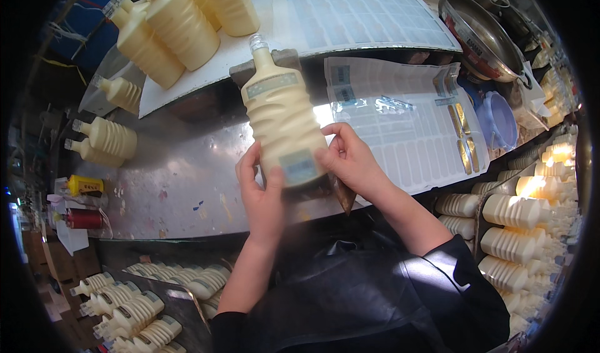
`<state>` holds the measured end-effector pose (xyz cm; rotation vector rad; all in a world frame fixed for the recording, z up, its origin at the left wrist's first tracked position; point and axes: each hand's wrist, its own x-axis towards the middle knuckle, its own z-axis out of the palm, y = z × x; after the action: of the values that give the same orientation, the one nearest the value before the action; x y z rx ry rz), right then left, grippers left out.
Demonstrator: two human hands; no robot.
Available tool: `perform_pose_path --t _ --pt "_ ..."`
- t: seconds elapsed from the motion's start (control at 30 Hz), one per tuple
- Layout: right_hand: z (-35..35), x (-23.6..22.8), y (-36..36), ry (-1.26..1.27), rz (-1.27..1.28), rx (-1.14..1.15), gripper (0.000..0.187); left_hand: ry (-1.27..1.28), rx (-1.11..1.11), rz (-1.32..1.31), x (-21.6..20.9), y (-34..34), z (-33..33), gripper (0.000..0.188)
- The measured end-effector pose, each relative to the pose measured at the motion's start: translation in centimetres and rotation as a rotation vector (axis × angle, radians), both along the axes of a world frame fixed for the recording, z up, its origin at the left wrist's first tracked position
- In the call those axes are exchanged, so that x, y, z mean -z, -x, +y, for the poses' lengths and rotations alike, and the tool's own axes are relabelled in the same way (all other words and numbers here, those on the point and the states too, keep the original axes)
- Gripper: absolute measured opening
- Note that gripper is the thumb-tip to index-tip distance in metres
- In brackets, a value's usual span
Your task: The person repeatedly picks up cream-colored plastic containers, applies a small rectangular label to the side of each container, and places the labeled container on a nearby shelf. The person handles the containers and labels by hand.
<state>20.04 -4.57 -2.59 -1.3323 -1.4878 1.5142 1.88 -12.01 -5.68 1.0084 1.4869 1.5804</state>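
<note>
A cream bottle [284, 119] with wavy ridged sides and a clear stopper leans in front of me, neck pointing away. Translucent grey-blue labels cover its shoulder and lower front. My left hand [259, 193] is closed about the lower left side, thumb on the front near the lower label. At the lower right edge, my right hand [353, 162] grips the bottle with curled fingers, its thumb beside that same label. Behind the neck sits a dark block [286, 59]. A brown pointed piece [343, 195] sticks out below my right hand.
Right of the bottle lies a partly used label sheet [400, 128]; another sheet [362, 19] lies on the raised white board. Several cream bottles [181, 28] stand at the far left. A metal pan [481, 31] and purple basin [498, 119] are right. Racked bottles [509, 243] flank me.
</note>
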Motion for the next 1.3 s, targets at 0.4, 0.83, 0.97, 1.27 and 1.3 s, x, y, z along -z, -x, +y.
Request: perform_pose_path --t 0.4,0.83,0.97,1.27,1.3 --pt "-0.4 -0.2 0.5 -0.108 -0.131 -0.01 0.063 -0.004 0.024 0.068 -0.6 -0.3 -0.2 0.066" --pt "-0.5 -0.3 0.4 -0.059 -0.074 -0.015 0.061 0.0 0.017 0.065 -0.7 -0.4 -0.2 0.067" --pt "-0.4 -0.1 0.4 -0.06 -0.084 -0.013 0.062 -0.003 0.019 0.075 -0.7 -0.5 -0.2 0.067" --pt "-0.4 -0.3 0.3 -0.071 -0.123 -0.016 0.07 -0.007 0.035 0.122 0.3 0.1 -0.3 0.072" --pt "-0.4 -0.4 0.3 -0.068 -0.128 -0.016 0.07 -0.008 0.035 0.131 0.3 0.1 -0.3 0.072"
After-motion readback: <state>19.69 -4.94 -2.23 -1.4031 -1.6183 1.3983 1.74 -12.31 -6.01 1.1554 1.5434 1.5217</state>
